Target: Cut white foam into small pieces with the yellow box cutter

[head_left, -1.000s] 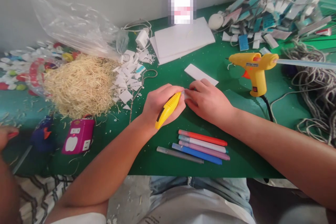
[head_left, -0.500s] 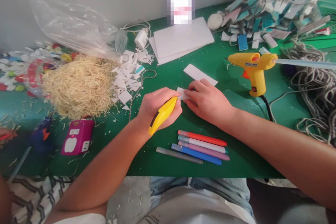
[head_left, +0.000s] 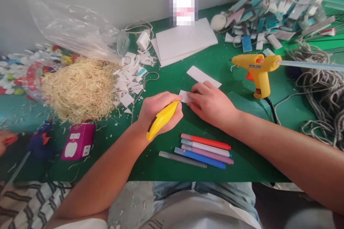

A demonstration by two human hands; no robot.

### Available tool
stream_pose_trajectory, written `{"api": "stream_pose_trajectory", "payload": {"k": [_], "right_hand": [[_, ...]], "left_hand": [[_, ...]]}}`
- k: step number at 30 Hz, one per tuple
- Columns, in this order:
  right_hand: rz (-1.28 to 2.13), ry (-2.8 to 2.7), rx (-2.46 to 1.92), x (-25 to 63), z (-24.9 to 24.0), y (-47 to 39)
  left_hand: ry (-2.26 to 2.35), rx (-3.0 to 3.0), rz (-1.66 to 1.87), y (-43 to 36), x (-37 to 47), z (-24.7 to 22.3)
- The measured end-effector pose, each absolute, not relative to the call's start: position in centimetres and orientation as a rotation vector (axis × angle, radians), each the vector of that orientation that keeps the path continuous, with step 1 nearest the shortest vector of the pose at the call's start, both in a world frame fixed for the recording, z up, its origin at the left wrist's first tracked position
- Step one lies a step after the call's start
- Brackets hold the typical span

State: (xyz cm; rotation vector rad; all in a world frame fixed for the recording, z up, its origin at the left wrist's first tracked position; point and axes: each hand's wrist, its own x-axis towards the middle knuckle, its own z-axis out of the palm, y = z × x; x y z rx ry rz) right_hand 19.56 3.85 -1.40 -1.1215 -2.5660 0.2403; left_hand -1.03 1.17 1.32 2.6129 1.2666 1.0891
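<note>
Clock centred on the small white board piece (head_left: 184, 96), which sits flat on the green desk (head_left: 166, 82). Left hand (head_left: 152, 105) at 8, closed round a yellow snap-off utility knife (head_left: 162, 120), nose by the piece's near-left side; blade unreadable, fingers cover it. Right hand (head_left: 209, 100) at 3, fingertips pinning the piece's right end, grip narrow. White strip (head_left: 201, 76) between 1 and 2, just past the right knuckles; can't tell if touching. White sheets (head_left: 185, 41) at 12. Yellow glue gun (head_left: 260, 73) past 2. Five felt-tip pens (head_left: 205, 142) between 5 and 6. White scraps (head_left: 126, 84) past 9, shredded straw (head_left: 80, 91) beyond.
</note>
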Motion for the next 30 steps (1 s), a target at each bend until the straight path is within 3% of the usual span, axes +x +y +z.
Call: {"api": "stream_pose_trajectory", "payload": {"k": [30], "right_hand": [[0.236, -2.551, -1.099, 19.69, -1.43, 3.77]], "left_hand": [[1.382, 2.538, 1.214, 0.49, -1.25, 0.93]]}}
